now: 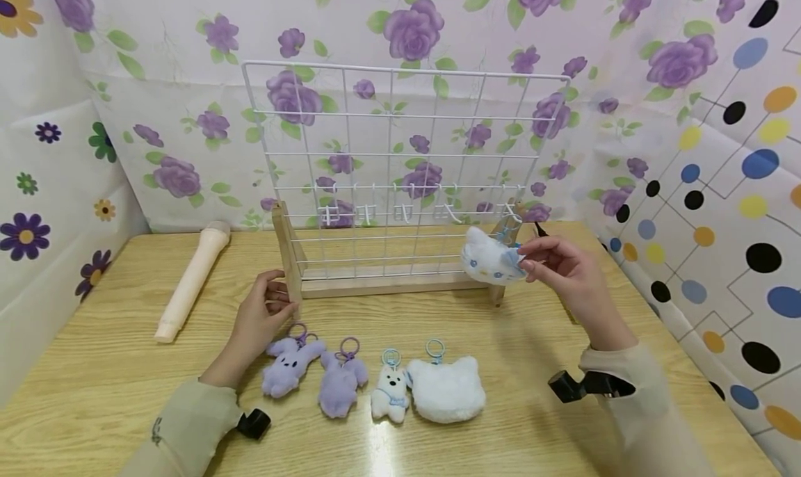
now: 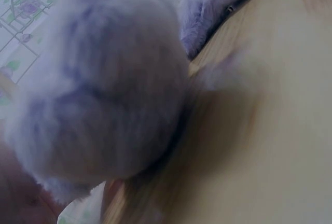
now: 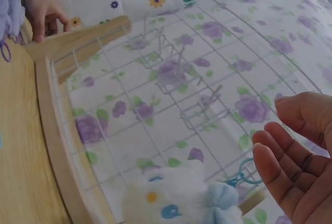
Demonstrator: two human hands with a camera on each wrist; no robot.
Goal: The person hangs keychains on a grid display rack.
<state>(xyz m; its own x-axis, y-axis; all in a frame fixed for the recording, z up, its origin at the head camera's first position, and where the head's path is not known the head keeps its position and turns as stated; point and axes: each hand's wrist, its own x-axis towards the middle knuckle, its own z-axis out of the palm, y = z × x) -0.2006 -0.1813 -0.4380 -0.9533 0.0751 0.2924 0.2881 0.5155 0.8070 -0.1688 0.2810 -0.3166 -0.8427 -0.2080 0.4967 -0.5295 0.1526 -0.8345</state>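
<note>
A white plush cat keychain (image 1: 491,258) with blue eyes and a blue bow is at the right end of the white wire rack (image 1: 388,154). My right hand (image 1: 566,275) is beside its bow; in the right wrist view the thumb stands apart from the fingers, close to the blue ring (image 3: 250,171). At the rack's left wooden leg (image 1: 286,254), my left hand (image 1: 259,317) rests with loosely bent fingers at its foot. Just before that hand lies a purple plush keychain (image 1: 290,367), and a purple plush (image 2: 104,79) fills much of the left wrist view.
Along the table's front lie another purple plush keychain (image 1: 340,386), a small white bear keychain (image 1: 391,393) and a larger white plush keychain (image 1: 447,390). Several white hooks (image 1: 403,209) hang on the grid. A cream-coloured tube (image 1: 192,282) lies at the left.
</note>
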